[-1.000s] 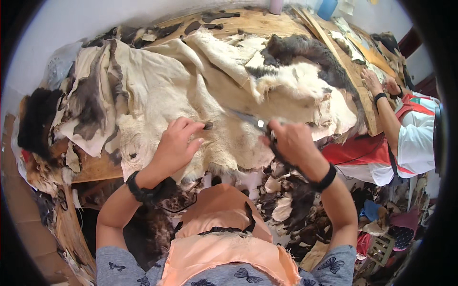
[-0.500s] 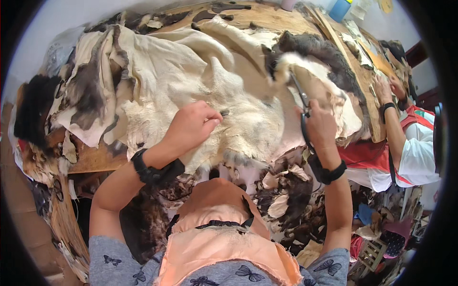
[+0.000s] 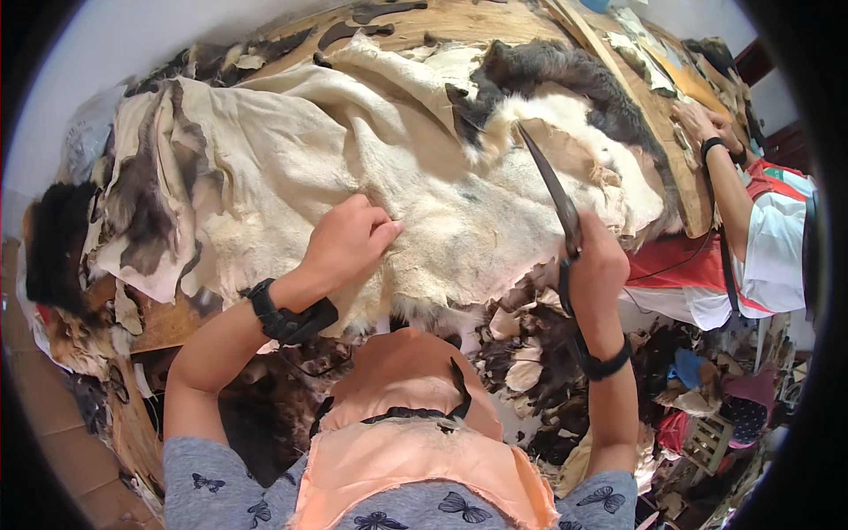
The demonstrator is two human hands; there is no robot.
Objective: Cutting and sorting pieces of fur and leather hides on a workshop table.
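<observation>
A large cream hide (image 3: 283, 150), skin side up, spreads over the worktable with soft folds and a furry near edge. My left hand (image 3: 347, 234) rests on its middle, fingers curled together and pinching the hide; the fingertips' grip is partly hidden. To the right, my right hand (image 3: 597, 272) is wrapped round the handles of dark metal scissors (image 3: 551, 184). Their long blades lie together and point up and to the left, over the hide. Beyond the blades is a turned-up part with white and dark grey fur (image 3: 565, 66).
A wooden table (image 3: 459, 25) bears dark scraps (image 3: 353, 34) and a long wooden strip (image 3: 609, 53) at the back. Black fur (image 3: 57, 247) hangs at the left. Another person's hands (image 3: 702, 124) work at the right. Hide offcuts (image 3: 521, 362) are heaped below the table edge.
My right hand has drawn the scissors back toward me, and the blades now show together. The hide has shifted slightly left; its right part lies flatter. My left hand stays nearly in place.
</observation>
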